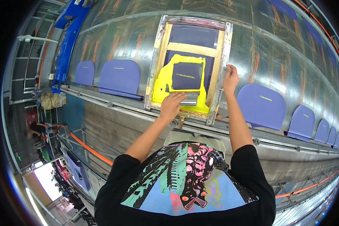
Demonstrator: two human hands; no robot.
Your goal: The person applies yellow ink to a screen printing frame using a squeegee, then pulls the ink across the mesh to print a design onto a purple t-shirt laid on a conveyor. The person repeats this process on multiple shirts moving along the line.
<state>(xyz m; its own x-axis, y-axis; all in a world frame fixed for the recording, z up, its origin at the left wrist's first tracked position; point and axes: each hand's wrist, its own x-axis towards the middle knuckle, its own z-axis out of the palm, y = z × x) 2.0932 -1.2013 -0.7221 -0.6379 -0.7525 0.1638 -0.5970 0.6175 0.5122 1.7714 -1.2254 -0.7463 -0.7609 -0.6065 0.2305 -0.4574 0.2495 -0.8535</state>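
A screen-printing frame [228,39] with a metal rim lies on the long table in front of me. Yellow ink [162,81] is spread over its mesh around a dark rectangular window [183,76] with small lettering. Near the frame's lower end, my left hand [171,106] is closed on a squeegee with a metallic blade holder [190,98]; its blade edge rests by the ink below the window. My right hand [231,80] grips the frame's right side rail, fingers bent at its outer edge; the thumb is partly hidden.
Purple rounded panels [119,78] lie along the table on the left; more panels [261,105] lie on the right. A metal rail [113,105] runs along the table's near edge. A blue machine part [69,37] stands far left. Another person [45,127] is at the left.
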